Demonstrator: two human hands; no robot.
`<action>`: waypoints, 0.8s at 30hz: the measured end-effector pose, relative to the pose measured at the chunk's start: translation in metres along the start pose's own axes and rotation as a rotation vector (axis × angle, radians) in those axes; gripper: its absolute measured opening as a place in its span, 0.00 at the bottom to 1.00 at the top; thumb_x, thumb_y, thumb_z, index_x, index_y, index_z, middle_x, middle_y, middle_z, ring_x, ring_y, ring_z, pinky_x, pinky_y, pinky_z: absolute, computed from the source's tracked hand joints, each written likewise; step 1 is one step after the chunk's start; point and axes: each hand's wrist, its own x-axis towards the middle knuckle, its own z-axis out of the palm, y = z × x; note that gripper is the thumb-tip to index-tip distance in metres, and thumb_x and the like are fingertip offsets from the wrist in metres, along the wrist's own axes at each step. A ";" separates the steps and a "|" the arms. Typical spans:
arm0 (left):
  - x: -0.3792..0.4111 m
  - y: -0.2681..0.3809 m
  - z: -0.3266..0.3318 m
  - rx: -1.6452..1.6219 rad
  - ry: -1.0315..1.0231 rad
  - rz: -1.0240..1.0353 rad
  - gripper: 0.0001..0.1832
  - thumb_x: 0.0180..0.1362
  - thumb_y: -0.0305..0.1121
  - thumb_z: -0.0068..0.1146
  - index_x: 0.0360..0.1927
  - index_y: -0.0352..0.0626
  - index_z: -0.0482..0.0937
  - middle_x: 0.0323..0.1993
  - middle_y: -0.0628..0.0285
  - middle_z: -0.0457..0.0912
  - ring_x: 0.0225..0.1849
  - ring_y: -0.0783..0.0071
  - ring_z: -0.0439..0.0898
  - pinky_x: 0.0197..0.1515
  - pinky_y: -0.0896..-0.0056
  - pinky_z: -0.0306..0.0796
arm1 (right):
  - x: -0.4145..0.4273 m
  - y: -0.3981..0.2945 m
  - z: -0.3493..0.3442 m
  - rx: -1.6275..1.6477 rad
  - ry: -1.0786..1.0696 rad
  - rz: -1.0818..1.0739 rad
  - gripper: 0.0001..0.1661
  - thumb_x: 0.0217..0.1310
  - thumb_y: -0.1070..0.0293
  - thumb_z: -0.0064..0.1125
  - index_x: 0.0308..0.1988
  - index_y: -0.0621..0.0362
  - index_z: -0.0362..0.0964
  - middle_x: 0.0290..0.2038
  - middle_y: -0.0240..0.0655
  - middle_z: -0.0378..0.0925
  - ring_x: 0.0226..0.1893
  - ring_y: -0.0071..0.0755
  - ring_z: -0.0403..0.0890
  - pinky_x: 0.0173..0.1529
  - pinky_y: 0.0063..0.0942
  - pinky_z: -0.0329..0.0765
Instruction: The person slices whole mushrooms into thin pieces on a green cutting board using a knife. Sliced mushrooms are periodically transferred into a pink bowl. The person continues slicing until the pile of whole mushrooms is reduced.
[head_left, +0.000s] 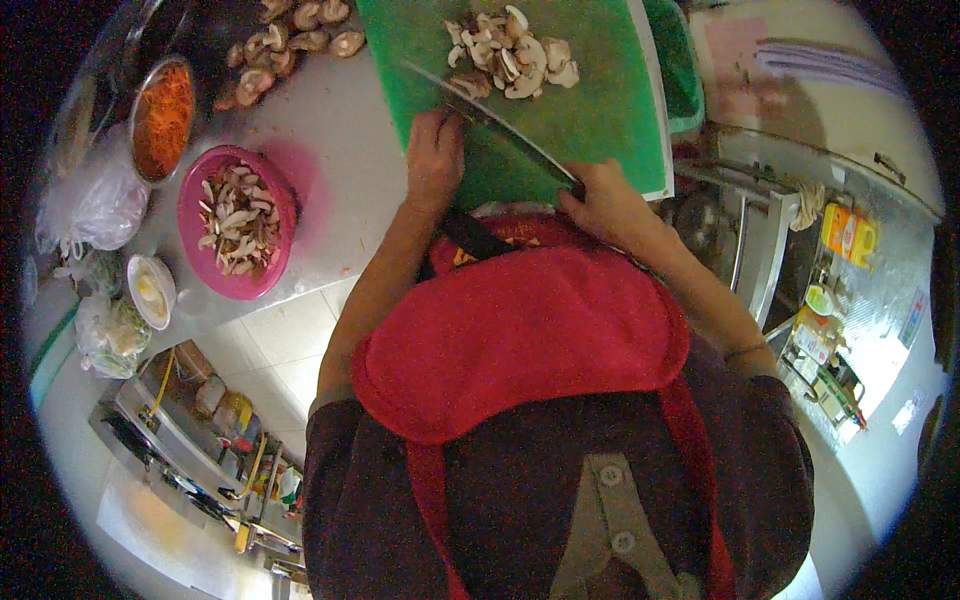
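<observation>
My right hand grips the handle of a long kitchen knife, whose blade slants up and left over the green cutting board. Close under the blade, at the board's left side, my left hand has its fingers curled and pointing away from me. Whether anything is between those fingers is hidden. Beyond the blade lies a loose heap of sliced mushrooms, with some pieces next to the blade. To the left, a pink plastic bowl contains more mushroom slices.
Several whole mushrooms lie at the counter's far left. Shredded carrot fills a metal bowl beside plastic bags and a small white bowl. A green plastic container adjoins the board's right edge. A yellow jug stands farther right.
</observation>
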 end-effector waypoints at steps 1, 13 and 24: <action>0.001 0.002 -0.001 -0.010 -0.011 -0.013 0.14 0.41 0.19 0.56 0.35 0.36 0.74 0.38 0.52 0.72 0.39 0.54 0.72 0.40 0.59 0.70 | -0.002 0.000 -0.001 -0.015 -0.024 0.014 0.13 0.47 0.71 0.54 0.35 0.67 0.73 0.23 0.54 0.75 0.24 0.55 0.77 0.34 0.42 0.74; 0.043 -0.022 -0.003 -0.066 0.213 -0.125 0.16 0.41 0.15 0.52 0.37 0.37 0.74 0.41 0.52 0.75 0.40 0.53 0.74 0.39 0.61 0.72 | 0.007 0.009 0.000 0.122 0.118 0.194 0.14 0.47 0.68 0.57 0.33 0.70 0.72 0.18 0.52 0.72 0.18 0.49 0.75 0.27 0.39 0.71; 0.090 -0.131 -0.014 0.644 -0.109 0.018 0.21 0.47 0.25 0.51 0.49 0.43 0.70 0.47 0.54 0.74 0.49 0.53 0.71 0.50 0.58 0.68 | 0.017 0.028 0.012 0.017 0.014 0.077 0.13 0.46 0.69 0.58 0.32 0.67 0.74 0.23 0.56 0.73 0.23 0.55 0.76 0.30 0.41 0.72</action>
